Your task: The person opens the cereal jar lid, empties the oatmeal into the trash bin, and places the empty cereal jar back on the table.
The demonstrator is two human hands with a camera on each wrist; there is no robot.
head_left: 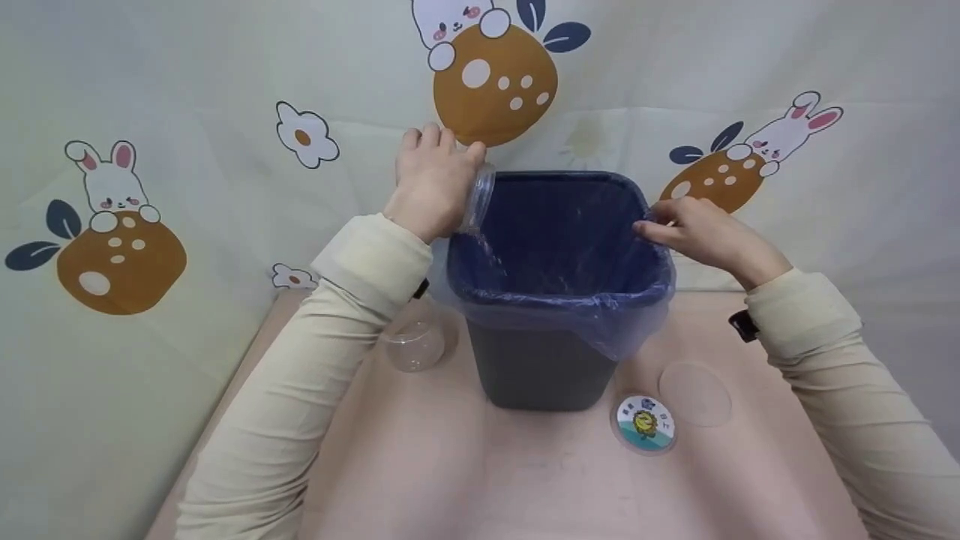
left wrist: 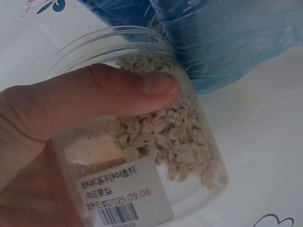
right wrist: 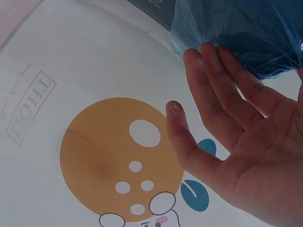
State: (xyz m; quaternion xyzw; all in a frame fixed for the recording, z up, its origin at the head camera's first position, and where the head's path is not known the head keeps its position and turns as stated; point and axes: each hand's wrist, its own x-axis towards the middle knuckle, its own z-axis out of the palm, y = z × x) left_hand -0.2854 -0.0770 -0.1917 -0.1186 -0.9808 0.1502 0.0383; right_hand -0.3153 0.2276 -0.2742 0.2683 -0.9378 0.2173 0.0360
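Observation:
My left hand (head_left: 439,176) grips a clear plastic jar (left wrist: 199,142) with a white barcode label. Pale, coarse flakes (left wrist: 161,127) fill one side of the jar, which is tipped at the left rim of a dark trash bin (head_left: 547,367). Some bits fall from its mouth into the bin. A blue plastic bag (head_left: 637,330) lines the bin and folds over its rim. At the right rim, my right hand (head_left: 709,232) holds the edge with the thumb over it and the fingers outside against the bag; several of these fingers (right wrist: 213,94) are loosely bent.
A small round clear bowl (head_left: 415,347) stands left of the bin on the pink tabletop (head_left: 525,480). Right of the bin lie a round lid (head_left: 645,424) with a sunflower picture and a clear disc (head_left: 696,394). A printed cloth (head_left: 225,67) hangs close behind the bin.

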